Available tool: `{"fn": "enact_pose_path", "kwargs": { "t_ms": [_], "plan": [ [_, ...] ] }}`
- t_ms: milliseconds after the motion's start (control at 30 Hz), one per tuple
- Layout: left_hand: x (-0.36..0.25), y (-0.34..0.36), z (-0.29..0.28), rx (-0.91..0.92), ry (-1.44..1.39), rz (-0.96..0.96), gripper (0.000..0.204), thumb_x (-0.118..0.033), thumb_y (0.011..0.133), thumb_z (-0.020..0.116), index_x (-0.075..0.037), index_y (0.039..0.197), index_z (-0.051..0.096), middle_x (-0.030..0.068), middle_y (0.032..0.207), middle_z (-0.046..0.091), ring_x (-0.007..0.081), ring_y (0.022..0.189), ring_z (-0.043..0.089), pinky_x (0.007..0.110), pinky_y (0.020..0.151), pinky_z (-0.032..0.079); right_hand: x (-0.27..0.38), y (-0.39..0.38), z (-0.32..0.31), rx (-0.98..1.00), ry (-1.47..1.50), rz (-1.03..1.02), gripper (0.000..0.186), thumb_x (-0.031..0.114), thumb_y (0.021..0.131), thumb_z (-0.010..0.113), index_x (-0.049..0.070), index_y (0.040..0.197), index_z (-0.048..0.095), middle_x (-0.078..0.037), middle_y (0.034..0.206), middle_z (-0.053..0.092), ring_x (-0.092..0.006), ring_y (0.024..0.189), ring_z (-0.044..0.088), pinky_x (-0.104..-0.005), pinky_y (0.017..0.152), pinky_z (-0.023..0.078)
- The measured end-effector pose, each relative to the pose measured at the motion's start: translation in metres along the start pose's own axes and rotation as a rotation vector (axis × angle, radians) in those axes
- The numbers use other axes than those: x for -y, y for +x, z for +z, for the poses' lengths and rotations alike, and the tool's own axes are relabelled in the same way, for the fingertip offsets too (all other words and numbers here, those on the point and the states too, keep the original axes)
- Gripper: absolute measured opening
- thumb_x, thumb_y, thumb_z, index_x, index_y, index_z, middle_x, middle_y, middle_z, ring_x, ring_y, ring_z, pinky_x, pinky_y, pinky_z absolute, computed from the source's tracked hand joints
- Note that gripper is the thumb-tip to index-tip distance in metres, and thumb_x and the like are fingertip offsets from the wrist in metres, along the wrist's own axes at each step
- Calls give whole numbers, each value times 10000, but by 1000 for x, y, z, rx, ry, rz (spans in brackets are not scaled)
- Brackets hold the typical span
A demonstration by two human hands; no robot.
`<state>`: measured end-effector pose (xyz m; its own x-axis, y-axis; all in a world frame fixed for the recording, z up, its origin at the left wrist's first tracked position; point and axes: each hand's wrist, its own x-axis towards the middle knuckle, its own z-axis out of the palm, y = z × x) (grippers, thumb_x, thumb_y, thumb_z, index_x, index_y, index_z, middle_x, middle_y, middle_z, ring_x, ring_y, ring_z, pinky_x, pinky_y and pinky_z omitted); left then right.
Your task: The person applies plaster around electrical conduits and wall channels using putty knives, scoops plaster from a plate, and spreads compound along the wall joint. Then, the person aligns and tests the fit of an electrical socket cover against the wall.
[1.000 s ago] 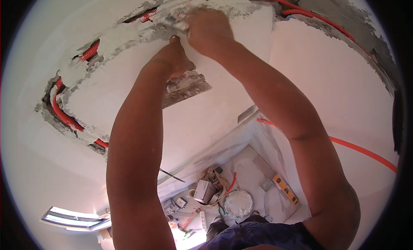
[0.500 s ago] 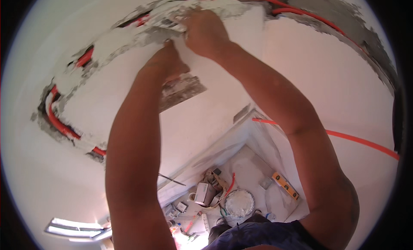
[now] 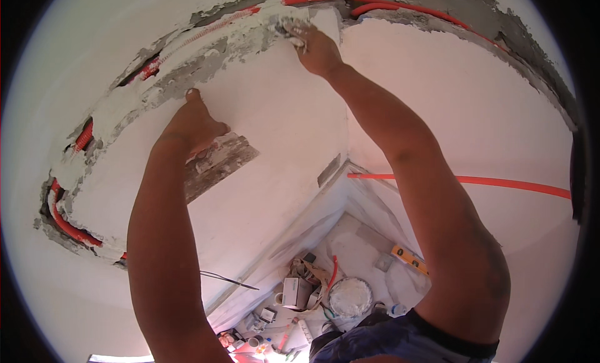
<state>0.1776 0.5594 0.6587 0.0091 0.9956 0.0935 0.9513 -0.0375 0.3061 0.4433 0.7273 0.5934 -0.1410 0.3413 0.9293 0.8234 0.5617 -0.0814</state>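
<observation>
Wet white plaster (image 3: 255,31) is best pressed flat by the curled right hand (image 3: 320,52), its hold unclear, the plaster-smeared, flat grey-brown blade (image 3: 224,164) being kept level, gripped by the left hand (image 3: 194,120).

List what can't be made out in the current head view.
All head view:
- Left hand: any grip on the smeared plate; the hand hides it.
- Right hand: what it holds, if anything; too small, smeared.
- Level: lower end, behind the right arm.
- Bright strip: cut off by lower edge.
</observation>
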Motion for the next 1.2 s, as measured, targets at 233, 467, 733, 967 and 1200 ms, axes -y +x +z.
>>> {"fn": "enact_pose_path", "kwargs": {
  "t_ms": [233, 467, 733, 967, 1200],
  "plan": [
    [3, 7, 6, -64, 9, 43, 854, -156, 736, 755, 149, 1320, 211, 275, 968, 633, 327, 783, 674, 370, 669, 546, 13, -98, -44, 192, 330, 415, 364, 210, 926, 541, 106, 1273, 573, -143, 1229, 616, -299, 1059, 625, -363, 906, 507],
    [15, 20, 17, -199, -36, 163, 792, -148, 724, 775, 117, 1288, 285, 267, 1052, 613, 313, 793, 680, 384, 675, 553, 88, -275, -118, 46, 2163, 1432, 645, 564, 963, 398, 117, 1427, 379, -113, 1352, 533, -350, 1168, 562, -569, 937, 453],
    [-3, -48, 97, 28, -1081, -198, 648, -596, 879, 563, 6, 1112, 499, 119, 766, 601, 141, 493, 482, 286, 469, 437, 78, -338, -205, -260, 2323, 1432, 647, 570, 961, 347, 125, 1429, 385, -155, 1416, 471, -390, 1271, 477, -636, 973, 400],
    [-12, -144, 248, 433, -1948, -232, 660, -685, 878, 467, -80, 1131, 547, 61, 894, 645, 180, 635, 596, 341, 537, 486, 86, -357, -234, -101, 2146, 1303, 604, 508, 969, 369, 96, 1409, 408, -163, 1384, 499, -376, 1246, 501, -627, 977, 402],
    [37, -203, 328, 604, -2433, -149, 664, -604, 923, 459, -96, 1349, 478, 139, 1258, 589, 308, 1127, 576, 444, 965, 475, 89, -425, -258, -161, 2401, 1671, 644, 586, 935, 347, 186, 1438, 388, -79, 1425, 468, -321, 1275, 466, -560, 1023, 349]
  ]
}}
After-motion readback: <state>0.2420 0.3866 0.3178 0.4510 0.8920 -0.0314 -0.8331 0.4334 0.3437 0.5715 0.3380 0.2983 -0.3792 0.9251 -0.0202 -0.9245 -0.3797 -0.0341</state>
